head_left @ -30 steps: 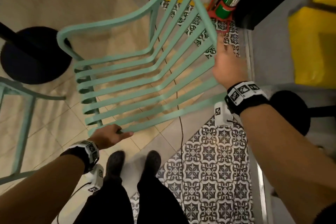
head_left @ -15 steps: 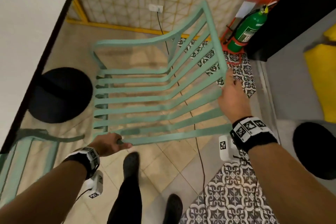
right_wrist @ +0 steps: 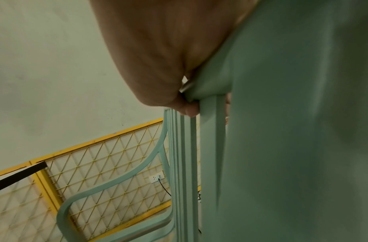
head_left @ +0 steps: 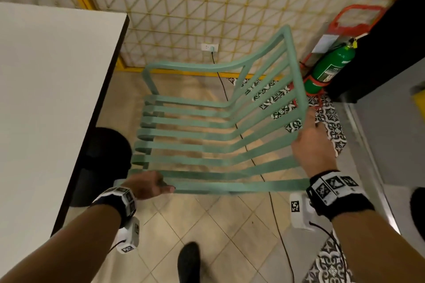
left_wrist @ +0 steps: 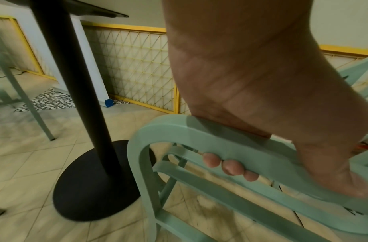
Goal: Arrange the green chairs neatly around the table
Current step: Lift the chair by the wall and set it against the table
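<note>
Green chair [head_left: 207, 140] is held beside the white table [head_left: 53, 99] — left hand [head_left: 147, 185] curls round the nearest seat slat, right hand [head_left: 314, 145] clasps the backrest top rail. Risk: just beyond the left grip sits the table's black base [left_wrist: 91, 193]; chair legs could clip it. Cable [head_left: 253, 163] runs under the chair, btw grips — snag hazard.

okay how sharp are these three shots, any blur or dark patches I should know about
Head view: mostly sharp, though the green chair slats smear slightly and the right edge streaks. Left wrist view: the fingertips around the slat are crisp; the floor near the table base is motion-blurred. Right wrist view: the near chair frame is a dim, soft blur filling the right half; the wall grid stays clearer.
</note>
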